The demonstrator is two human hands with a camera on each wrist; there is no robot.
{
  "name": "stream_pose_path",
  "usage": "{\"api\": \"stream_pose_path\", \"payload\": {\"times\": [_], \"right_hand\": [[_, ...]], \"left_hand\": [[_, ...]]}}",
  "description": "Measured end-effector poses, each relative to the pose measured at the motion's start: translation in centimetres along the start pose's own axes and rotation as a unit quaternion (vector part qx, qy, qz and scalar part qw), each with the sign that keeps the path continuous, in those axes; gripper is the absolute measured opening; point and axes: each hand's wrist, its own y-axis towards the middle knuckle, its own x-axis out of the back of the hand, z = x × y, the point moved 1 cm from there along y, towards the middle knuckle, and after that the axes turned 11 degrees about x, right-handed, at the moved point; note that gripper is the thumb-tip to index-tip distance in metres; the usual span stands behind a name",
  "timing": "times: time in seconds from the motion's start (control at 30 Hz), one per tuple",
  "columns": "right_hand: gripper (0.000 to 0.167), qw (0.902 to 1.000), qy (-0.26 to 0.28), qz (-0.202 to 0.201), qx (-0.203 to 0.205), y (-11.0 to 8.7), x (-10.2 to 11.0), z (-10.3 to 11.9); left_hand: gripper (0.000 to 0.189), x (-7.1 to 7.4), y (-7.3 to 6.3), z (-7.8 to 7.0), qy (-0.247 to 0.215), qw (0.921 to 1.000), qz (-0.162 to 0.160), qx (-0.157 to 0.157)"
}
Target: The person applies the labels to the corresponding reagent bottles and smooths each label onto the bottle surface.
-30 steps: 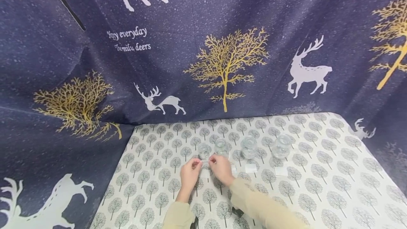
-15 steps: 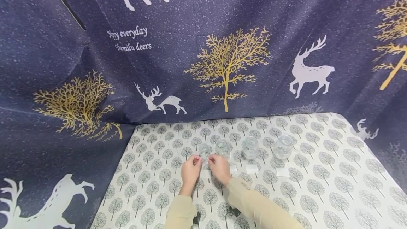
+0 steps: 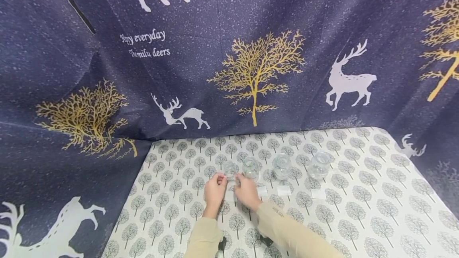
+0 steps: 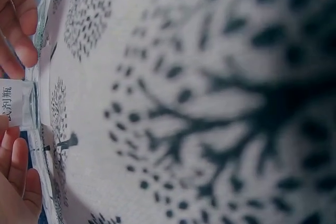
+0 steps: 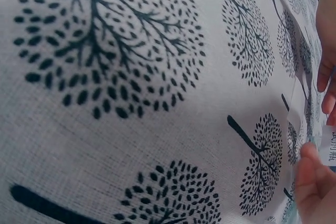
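A small clear glass jar (image 3: 230,167) stands at the left end of a row of jars, with both hands at its near side. A white paper label (image 4: 16,103) with printed characters overlaps the jar's glass in the left wrist view. My left hand (image 3: 214,192) pinches the label's left end between thumb and finger. My right hand (image 3: 247,192) is at the other end, its index finger extended by the glass and its thumb (image 5: 308,153) apart, beside the label. The wrist views cut off part of the label and both hands.
To the right stand further clear jars: a small one (image 3: 250,167), a wider one (image 3: 281,166) and another wide one (image 3: 319,165). White paper slips (image 3: 284,190) lie in front of them on the tree-print tablecloth (image 3: 172,226). A dark blue curtain (image 3: 186,71) hangs behind.
My right thumb and index finger have parted from their pinch on the label, and the hand has shifted slightly. My left hand has moved slightly closer to the jar.
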Motion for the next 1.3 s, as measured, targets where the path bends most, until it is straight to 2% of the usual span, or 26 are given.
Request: {"api": "stream_pose_path", "payload": {"times": [0.1, 0.13, 0.23, 0.37, 0.47, 0.63, 0.8, 0.93, 1.13, 1.3], "right_hand": [[0.065, 0.9997, 0.011, 0.021, -0.006, -0.2, -0.1, 0.0], [0.069, 0.9994, 0.018, 0.028, -0.008, -0.3, -0.1, 0.1], [0.075, 0.9989, 0.033, 0.034, -0.004, -0.3, -0.1, 0.3], [0.083, 0.9970, 0.062, 0.044, 0.011, 0.1, 0.0, 0.3], [0.086, 0.9954, 0.078, 0.055, 0.013, 0.4, 0.1, 0.2], [0.085, 0.9939, 0.084, 0.070, 0.010, 0.7, 0.2, 0.0], [0.085, 0.9938, 0.084, 0.071, 0.016, 0.7, 0.2, 0.0], [0.081, 0.9958, 0.058, 0.067, 0.025, 0.6, 0.0, -0.1], [0.079, 0.9953, 0.008, 0.084, 0.046, 0.6, -0.2, -0.1], [0.073, 0.9914, -0.045, 0.098, 0.074, 0.7, -0.2, -0.2]], "left_hand": [[0.018, 0.1, 0.0, -0.1, 0.005, 1.0000, 0.003, 0.002], [0.026, 0.2, 0.1, -0.2, 0.003, 0.9997, 0.020, 0.016], [0.049, 0.5, 0.4, -0.3, -0.006, 0.9984, 0.050, 0.025], [0.073, 0.7, 1.2, -0.4, -0.037, 0.9907, 0.125, 0.039], [0.080, 0.8, 1.8, -0.6, -0.034, 0.9843, 0.171, 0.027], [0.072, 1.0, 2.4, -0.5, -0.003, 0.9799, 0.199, -0.011], [0.062, 1.4, 2.4, -0.2, 0.001, 0.9794, 0.200, -0.027], [0.061, 2.0, 2.1, 0.2, 0.021, 0.9806, 0.188, -0.050], [0.061, 2.7, 1.7, 1.0, 0.084, 0.9806, 0.142, -0.106], [0.060, 3.1, 1.7, 1.2, 0.115, 0.9752, 0.135, -0.132]]}}
